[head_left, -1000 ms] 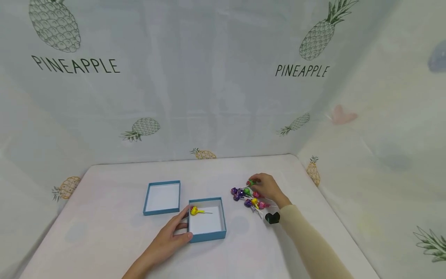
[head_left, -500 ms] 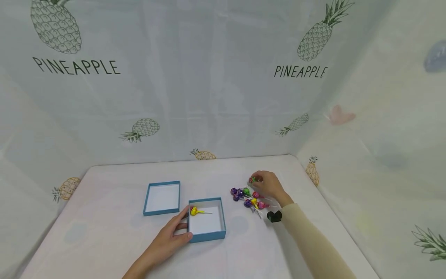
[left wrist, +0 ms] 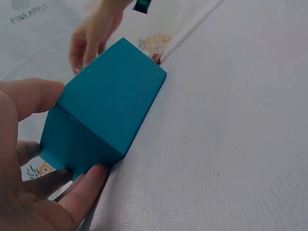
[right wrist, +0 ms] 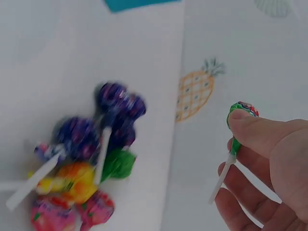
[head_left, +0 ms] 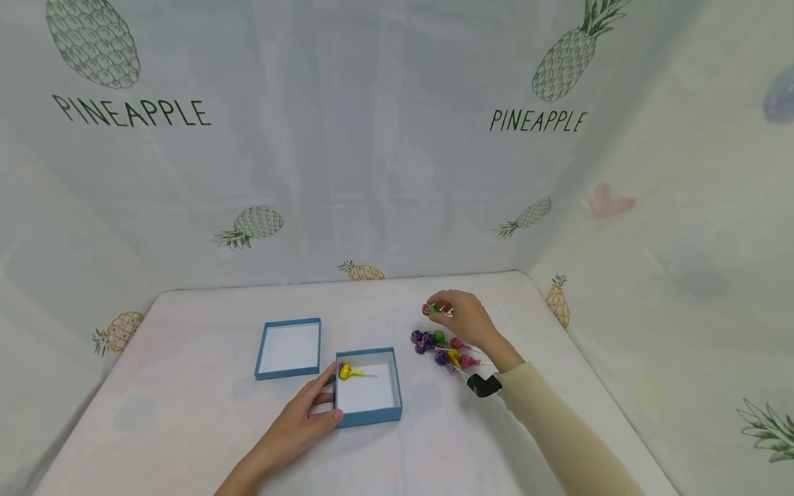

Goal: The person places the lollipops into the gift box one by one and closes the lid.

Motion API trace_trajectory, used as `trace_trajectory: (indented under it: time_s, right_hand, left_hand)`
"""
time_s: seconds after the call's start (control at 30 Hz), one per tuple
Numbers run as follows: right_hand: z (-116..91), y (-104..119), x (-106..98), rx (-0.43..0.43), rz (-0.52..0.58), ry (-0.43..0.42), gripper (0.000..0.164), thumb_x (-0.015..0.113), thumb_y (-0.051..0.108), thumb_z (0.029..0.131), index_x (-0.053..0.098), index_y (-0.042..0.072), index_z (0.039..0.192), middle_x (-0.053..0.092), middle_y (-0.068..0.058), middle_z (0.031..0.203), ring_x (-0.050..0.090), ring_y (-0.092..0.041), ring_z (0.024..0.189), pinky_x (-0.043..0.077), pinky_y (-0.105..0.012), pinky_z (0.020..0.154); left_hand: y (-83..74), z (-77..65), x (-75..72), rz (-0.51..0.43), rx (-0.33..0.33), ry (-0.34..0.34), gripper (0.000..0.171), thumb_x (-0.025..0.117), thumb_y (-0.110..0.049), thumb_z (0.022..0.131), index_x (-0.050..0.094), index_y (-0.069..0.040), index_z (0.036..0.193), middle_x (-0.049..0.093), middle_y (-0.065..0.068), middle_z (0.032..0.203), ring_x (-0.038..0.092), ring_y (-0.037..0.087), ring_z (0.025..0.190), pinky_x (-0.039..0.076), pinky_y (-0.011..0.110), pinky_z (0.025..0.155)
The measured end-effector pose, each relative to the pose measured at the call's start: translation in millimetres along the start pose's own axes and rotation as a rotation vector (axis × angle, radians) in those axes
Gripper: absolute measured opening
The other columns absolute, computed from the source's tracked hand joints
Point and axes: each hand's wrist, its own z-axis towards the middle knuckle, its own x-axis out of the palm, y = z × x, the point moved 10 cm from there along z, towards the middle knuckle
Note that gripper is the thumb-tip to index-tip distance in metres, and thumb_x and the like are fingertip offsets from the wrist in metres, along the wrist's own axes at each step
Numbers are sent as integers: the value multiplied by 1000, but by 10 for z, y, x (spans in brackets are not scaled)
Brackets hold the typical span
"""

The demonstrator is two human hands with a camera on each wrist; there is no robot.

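My right hand [head_left: 465,317] pinches a green-and-red wrapped lollipop [head_left: 427,309] between thumb and fingers, above the far side of the lollipop pile. In the right wrist view the thumb covers part of the candy head, and the white stick [right wrist: 219,183] points down. Other lollipops [head_left: 440,358] with purple, green, yellow and pink wrappers lie heaped below that hand. My left hand [head_left: 304,420] rests against the left side of a blue box [head_left: 372,417], its thumb by the near corner. Inside the box, near its left wall, lies a yellow lollipop [head_left: 347,372].
Left of the box and farther back, a shallow blue-edged lid [head_left: 288,348] lies with its white inside up. The table [head_left: 205,386] wears a pale cloth. A pineapple-print sheet [head_left: 372,158] hangs behind it. A black device [head_left: 484,386] sits at my right wrist.
My right hand has lifted the green-and-red lollipop off the pile's far side and moved left with it. The left hand and the box have stayed in place.
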Motion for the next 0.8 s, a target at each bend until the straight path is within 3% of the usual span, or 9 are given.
trace_trajectory:
  time_s: [0.3, 0.57, 0.8]
  right_hand:
    - [-61, 638, -52, -118, 54, 0, 25, 84, 17, 93, 78, 13, 117, 77, 3, 104, 70, -12, 92, 60, -35, 84]
    - [-123, 1065, 104, -185, 91, 38, 26, 85, 17, 92, 79, 15, 117, 77, 6, 106, 69, -9, 92, 59, -28, 80]
    - [-139, 1281, 321, -230, 74, 99, 26, 85, 19, 93, 79, 16, 118, 77, 6, 106, 69, -8, 92, 58, -26, 81]
  left_hand:
    - [4, 14, -1, 5, 7, 0, 83, 75, -42, 99, 29, -37, 169, 39, 10, 167, 55, 28, 138, 55, 28, 101]
    - [29, 2, -1, 0, -7, 0, 84, 75, -43, 99, 29, -35, 169, 40, 11, 166, 55, 28, 138, 56, 33, 103]
    - [-5, 6, -7, 1, 7, 2, 84, 74, -44, 99, 29, -34, 169, 40, 12, 166, 55, 30, 139, 56, 37, 105]
